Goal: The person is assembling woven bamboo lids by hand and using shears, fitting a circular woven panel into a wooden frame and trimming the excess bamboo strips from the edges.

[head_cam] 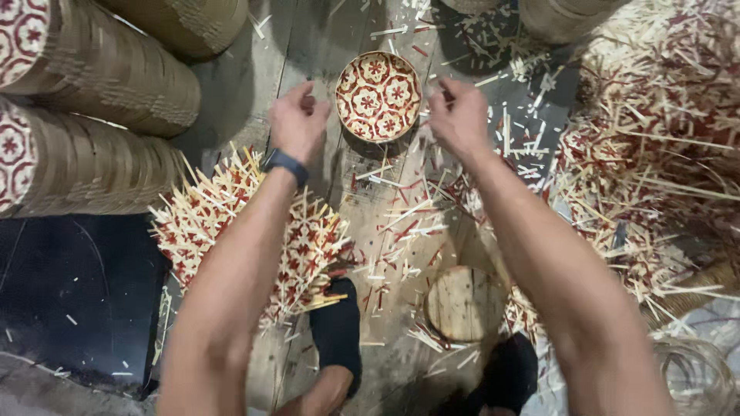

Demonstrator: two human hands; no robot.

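A round woven tray [378, 95] with a red and cream star pattern and a bamboo rim lies on the wooden floor between my two hands. My left hand [298, 121], with a dark band on its wrist, hovers just left of the tray, fingers curled and apart from it. My right hand [458, 115] is just right of the tray with fingers bent; I cannot see anything held in it. Under my left forearm lies an untrimmed woven mat [308, 246] of the same pattern with loose strip ends sticking out.
Stacks of finished trays [100, 69] lie on their sides at the left. A heap of woven mats and cut strips [655, 154] fills the right. A round wooden block [462, 302] sits near my feet in dark socks [337, 327]. Bamboo hoops [697, 374] lie at bottom right.
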